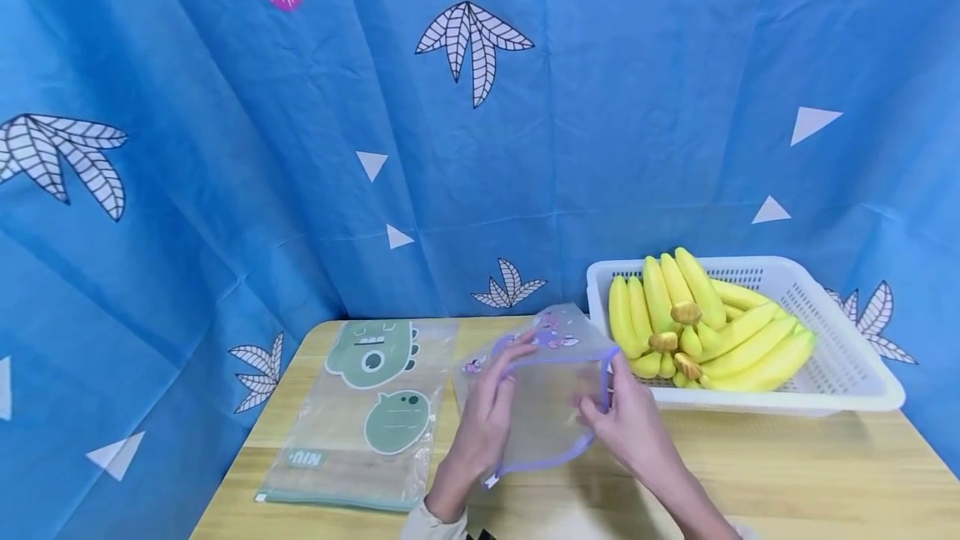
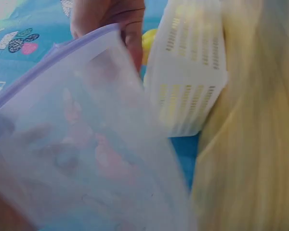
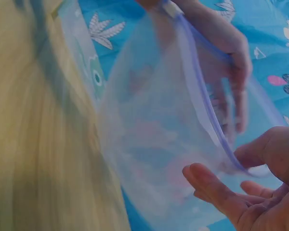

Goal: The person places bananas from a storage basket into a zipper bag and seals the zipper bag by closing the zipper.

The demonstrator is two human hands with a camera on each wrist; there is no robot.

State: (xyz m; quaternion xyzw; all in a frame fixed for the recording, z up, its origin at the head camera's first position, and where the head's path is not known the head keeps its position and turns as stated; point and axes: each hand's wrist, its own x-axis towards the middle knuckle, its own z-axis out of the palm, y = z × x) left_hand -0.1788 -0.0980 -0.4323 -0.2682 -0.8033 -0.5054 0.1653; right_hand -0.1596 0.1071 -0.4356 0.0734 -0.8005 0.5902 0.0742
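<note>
Both hands hold a translucent zip bag [image 1: 551,415] with a purple zip edge and small pink printed figures. Its mouth gapes towards me, a white slider [image 1: 491,481] at the lower left corner. My left hand [image 1: 483,411] grips the bag's left side, fingers lying over the far edge of the mouth. In the right wrist view, the left hand [image 3: 231,53] overlaps the far purple edge, fingers pointing down. My right hand [image 1: 630,419] pinches the right end of the mouth. In the right wrist view, the right hand [image 3: 260,187] has its thumb at the purple edge.
A second clear bag [image 1: 300,440] with green dinosaur prints lies flat on the wooden table [image 1: 750,465] at left. At back right stands a white plastic basket [image 1: 847,365] with several bananas [image 1: 757,361]. A blue patterned curtain [image 1: 637,107] hangs close behind.
</note>
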